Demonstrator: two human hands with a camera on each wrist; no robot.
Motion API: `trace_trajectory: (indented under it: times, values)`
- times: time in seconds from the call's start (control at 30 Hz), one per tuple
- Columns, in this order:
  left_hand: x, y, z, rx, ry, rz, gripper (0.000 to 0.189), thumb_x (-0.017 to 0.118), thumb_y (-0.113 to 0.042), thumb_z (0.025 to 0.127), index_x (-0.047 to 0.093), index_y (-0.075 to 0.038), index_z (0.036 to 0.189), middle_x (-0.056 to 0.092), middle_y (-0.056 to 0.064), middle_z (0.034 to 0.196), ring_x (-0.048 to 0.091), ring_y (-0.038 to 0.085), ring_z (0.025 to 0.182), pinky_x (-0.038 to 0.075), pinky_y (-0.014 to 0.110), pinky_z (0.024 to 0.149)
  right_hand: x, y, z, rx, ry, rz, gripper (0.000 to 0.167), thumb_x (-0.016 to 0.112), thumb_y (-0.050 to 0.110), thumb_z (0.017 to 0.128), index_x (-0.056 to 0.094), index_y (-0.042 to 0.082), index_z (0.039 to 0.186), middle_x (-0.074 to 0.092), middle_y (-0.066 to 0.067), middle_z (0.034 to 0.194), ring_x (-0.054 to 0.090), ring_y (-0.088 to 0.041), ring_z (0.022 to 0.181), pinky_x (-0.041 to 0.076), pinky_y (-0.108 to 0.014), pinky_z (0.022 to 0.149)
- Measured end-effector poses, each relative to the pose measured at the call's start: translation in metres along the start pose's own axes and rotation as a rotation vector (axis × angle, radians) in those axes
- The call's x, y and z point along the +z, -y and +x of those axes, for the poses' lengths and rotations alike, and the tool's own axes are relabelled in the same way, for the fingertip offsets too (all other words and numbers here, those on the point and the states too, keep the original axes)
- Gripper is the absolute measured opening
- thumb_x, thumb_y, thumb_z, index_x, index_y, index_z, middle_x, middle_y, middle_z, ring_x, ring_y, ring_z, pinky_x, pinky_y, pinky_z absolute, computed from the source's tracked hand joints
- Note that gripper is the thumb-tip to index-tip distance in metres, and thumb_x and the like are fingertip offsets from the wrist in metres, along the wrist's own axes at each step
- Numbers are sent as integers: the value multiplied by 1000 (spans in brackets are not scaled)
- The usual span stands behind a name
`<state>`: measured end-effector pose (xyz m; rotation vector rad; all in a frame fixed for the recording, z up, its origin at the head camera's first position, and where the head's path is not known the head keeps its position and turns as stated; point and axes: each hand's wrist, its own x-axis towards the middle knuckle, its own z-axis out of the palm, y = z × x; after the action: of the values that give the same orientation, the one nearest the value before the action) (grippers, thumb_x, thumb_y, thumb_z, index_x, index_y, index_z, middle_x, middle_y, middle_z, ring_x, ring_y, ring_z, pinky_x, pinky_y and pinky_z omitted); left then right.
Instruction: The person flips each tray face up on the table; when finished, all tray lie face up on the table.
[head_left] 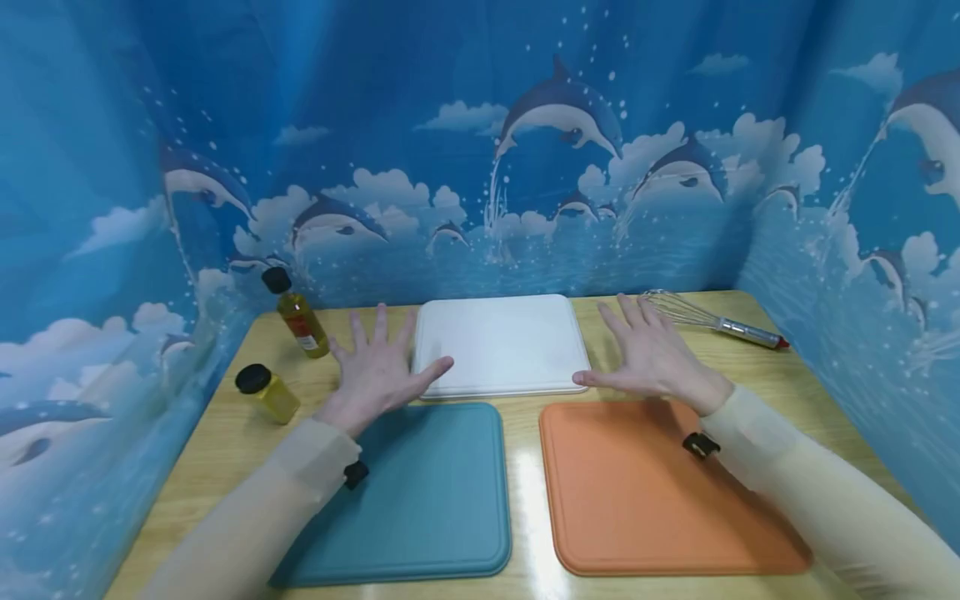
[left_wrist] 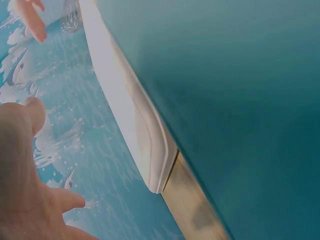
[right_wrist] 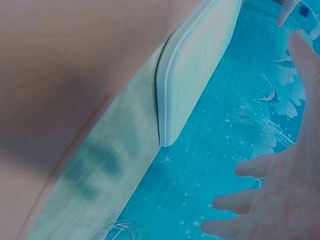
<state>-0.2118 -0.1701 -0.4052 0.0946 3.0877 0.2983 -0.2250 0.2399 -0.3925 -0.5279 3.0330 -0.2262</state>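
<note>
Both hands hover above the table with fingers spread, holding nothing. In the head view my left hand (head_left: 375,372) is between the teal cutting board (head_left: 420,492) and the white cutting board (head_left: 498,346). My right hand (head_left: 654,354) hangs just beyond the orange cutting board (head_left: 652,492), right of the white one. Behind its fingertips lies a whisk (head_left: 731,325) with a metal handle and red tip. The left wrist view shows the left hand (left_wrist: 25,185) apart from the boards; the right wrist view shows the right hand (right_wrist: 285,185) likewise raised.
Left of the left hand stand an oil bottle (head_left: 302,321) with a black cap and a small yellow jar (head_left: 270,396) with a black lid. A blue dolphin-print curtain (head_left: 450,183) surrounds the wooden table (head_left: 525,467) at the back and sides.
</note>
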Motion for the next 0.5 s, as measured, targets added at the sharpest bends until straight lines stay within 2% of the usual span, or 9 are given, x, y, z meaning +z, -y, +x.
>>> trace_trajectory:
  times: [0.17, 0.5]
  values:
    - [-5, -1, 4, -12, 2, -37, 112, 44, -95, 98, 16, -27, 183, -2, 27, 189, -2, 67, 170, 11, 99, 124, -4, 2, 7, -2, 9, 41, 127, 67, 88, 92, 24, 5, 179, 18, -35, 184, 19, -66, 168, 19, -82, 136]
    - [-9, -5, 16, -17, 35, -133, 110, 46, -89, 102, 15, -22, 183, 2, 28, 189, 3, 67, 170, 20, 93, 128, -9, 10, 25, 11, 46, 149, 124, 67, 85, 94, 21, 7, 180, 20, -35, 184, 27, -63, 167, 29, -85, 130]
